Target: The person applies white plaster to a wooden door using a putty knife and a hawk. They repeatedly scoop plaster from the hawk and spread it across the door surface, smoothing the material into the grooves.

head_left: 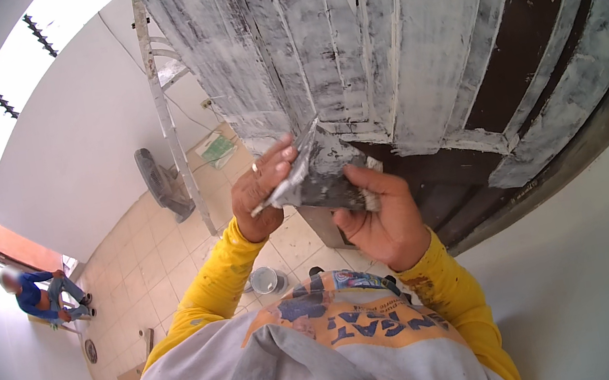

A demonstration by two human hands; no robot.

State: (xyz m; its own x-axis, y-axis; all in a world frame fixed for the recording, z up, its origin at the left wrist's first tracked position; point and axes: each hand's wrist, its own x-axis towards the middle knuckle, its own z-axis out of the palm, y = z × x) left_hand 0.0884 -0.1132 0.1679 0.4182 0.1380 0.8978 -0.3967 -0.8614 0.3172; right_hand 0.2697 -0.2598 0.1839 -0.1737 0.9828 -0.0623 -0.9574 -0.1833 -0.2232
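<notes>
At the centre, my left hand (264, 189) is closed on a flat tool (287, 179) smeared with white paste, probably a putty knife. My right hand (385, 217) grips a dark, flat, paste-covered spreader (339, 178), thumb on its face, and the two tools touch or overlap. Behind them stands a large panelled wooden door (425, 41), much of it coated in streaky white filler, with dark brown wood showing at the right and lower parts.
A pale ladder (171, 140) stands left of the door, near a grey object (163, 185) and a green-and-white packet (219, 149). A grey bucket (265, 279) sits on the tiled floor (141, 270) below. A seated person (40, 294) is at far left.
</notes>
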